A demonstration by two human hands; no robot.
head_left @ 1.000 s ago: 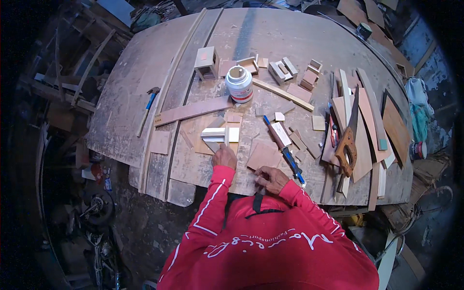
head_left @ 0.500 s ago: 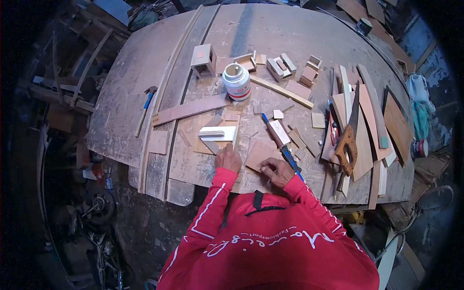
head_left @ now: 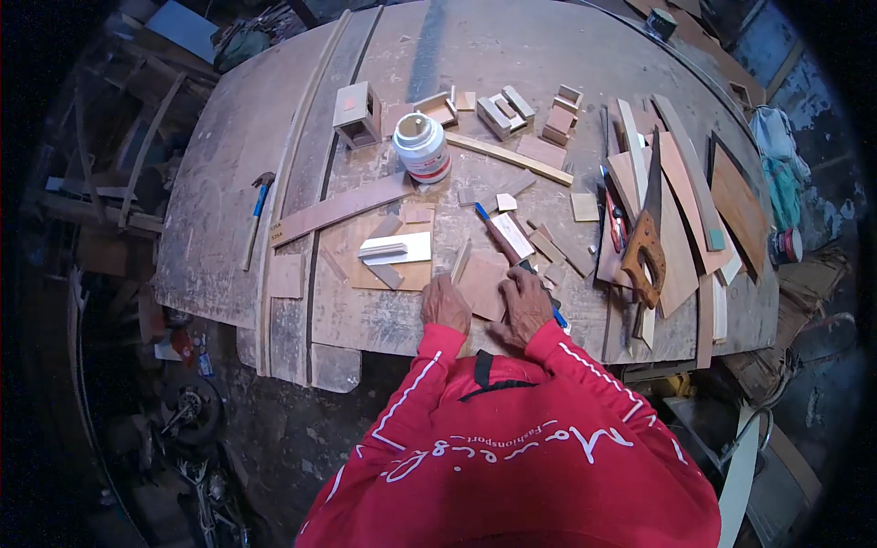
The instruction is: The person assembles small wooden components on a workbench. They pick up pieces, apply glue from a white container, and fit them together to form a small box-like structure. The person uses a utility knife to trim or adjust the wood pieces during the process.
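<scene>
Near the left edge of the worn wooden tabletop (head_left: 228, 146) lies a hammer (head_left: 255, 217) with a blue grip, its head toward the far side. To its right a long reddish strip of wood (head_left: 340, 209) runs slantwise, and beyond it, toward the far edge, stands a small open wooden box (head_left: 356, 113). A white glue jar (head_left: 421, 147) with a red label stands just right of the box. Nearer the person, a flat brown sheet (head_left: 395, 262) carries a pale white block (head_left: 395, 248).

At the near edge the left hand (head_left: 446, 304) lies palm down, fingers loosely together, touching the left side of a small square brown wood panel (head_left: 483, 284); it grips nothing that can be seen. The panel lies flat between both hands, close to the near edge. The right hand (head_left: 527, 306) rests on the panel's right side, fingers bent, and covers part of a blue-handled tool (head_left: 514, 255) that slants away from it; whether it grasps the tool cannot be told.

Farther right, a handsaw (head_left: 647, 228) with a wooden handle lies across a heap of thin offcuts (head_left: 694, 192) toward the right edge.
</scene>
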